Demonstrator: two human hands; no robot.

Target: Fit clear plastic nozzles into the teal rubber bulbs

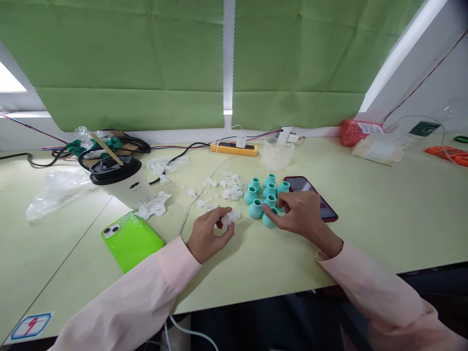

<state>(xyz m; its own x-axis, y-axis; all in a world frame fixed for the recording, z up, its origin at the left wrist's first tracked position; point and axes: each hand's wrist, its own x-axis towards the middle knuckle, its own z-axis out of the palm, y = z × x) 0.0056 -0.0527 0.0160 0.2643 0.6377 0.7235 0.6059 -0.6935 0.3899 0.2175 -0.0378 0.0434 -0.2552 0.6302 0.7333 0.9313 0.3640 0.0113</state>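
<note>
My left hand [209, 232] rests on the pale green table [383, 214] and pinches a small clear plastic piece [227, 219] between thumb and fingers. My right hand [298, 212] reaches into a cluster of several teal rubber cups [263, 195], its fingertips closed on the nearest teal cup [269, 219]. More small clear plastic pieces [228, 187] lie scattered just beyond my left hand. Both arms wear pale pink sleeves.
A dark red phone [325, 207] lies under my right hand. A bright green phone [129, 239] and a lidded paper cup [122, 183] stand at left, with crumpled plastic bags, cables and a yellow power strip [234, 147] behind. A white cable [190, 207] runs off the front edge.
</note>
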